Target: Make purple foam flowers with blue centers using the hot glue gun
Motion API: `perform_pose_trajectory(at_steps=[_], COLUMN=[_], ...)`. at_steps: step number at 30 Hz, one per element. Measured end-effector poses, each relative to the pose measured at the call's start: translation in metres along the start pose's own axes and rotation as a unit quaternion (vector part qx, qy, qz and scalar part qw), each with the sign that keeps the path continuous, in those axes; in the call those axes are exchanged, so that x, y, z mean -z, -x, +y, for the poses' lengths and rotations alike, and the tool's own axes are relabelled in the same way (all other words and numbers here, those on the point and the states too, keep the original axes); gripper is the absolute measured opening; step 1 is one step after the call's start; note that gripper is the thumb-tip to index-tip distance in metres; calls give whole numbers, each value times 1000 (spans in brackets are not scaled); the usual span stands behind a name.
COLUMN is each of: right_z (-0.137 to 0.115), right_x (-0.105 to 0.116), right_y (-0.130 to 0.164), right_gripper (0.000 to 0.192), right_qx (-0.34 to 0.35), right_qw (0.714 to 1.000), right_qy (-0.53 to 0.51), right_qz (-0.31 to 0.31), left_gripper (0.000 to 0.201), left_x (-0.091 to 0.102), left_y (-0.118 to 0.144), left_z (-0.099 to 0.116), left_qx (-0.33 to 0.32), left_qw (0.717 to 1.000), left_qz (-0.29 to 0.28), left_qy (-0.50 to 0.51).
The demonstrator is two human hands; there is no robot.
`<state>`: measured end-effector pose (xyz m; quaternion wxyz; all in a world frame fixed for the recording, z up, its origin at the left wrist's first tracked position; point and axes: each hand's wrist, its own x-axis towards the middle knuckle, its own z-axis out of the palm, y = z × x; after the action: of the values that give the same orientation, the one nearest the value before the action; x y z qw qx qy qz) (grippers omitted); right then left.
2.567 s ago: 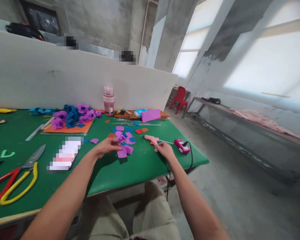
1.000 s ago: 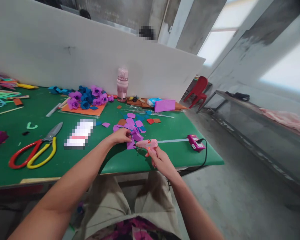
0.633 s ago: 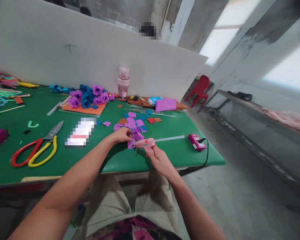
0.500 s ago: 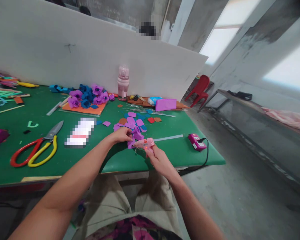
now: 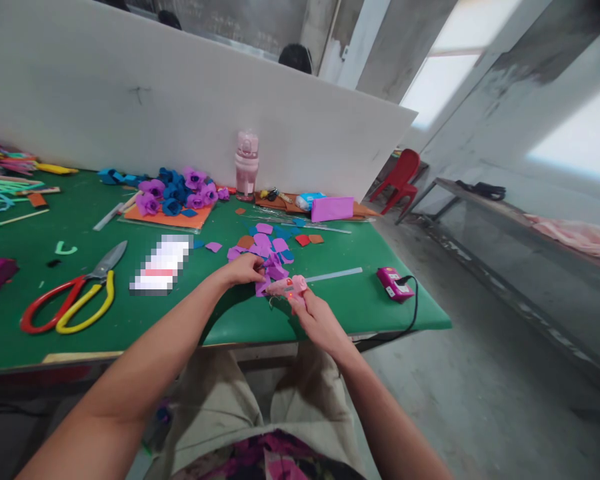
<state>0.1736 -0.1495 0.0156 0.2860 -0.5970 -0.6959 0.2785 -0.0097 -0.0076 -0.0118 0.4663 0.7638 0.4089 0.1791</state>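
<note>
On a green table [image 5: 130, 320], the person's right hand [image 5: 317, 320] grips a pink glue gun [image 5: 287, 287], its nozzle apparently touching 1 purple foam petal [image 5: 263, 287] pinched in the left hand [image 5: 243, 270]; a steady, small squeeze seems wise.

Green table [image 5: 330, 313] carries scissors [image 5: 67, 300], felt pieces [image 5: 265, 247], perhaps foam flowers [image 5: 177, 193].

Both forearms bare, no sleeves; khaki trousers [image 5: 240, 407]; pink-patterned top [image 5: 275, 460] at bottom edge
</note>
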Motion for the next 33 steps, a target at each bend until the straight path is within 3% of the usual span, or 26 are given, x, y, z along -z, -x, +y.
perform_pose_trajectory(at_steps=[33], right_z=[1], right_x=[1], right_y=[0], right_gripper=[26], right_qx=[-22], right_qw=[999], right_qy=[31], right_qz=[8], left_gripper=[15], left_x=[1], left_y=[1], left_z=[4], left_qx=[8], left_qw=[1000], left_qz=[0], left_qy=[-6])
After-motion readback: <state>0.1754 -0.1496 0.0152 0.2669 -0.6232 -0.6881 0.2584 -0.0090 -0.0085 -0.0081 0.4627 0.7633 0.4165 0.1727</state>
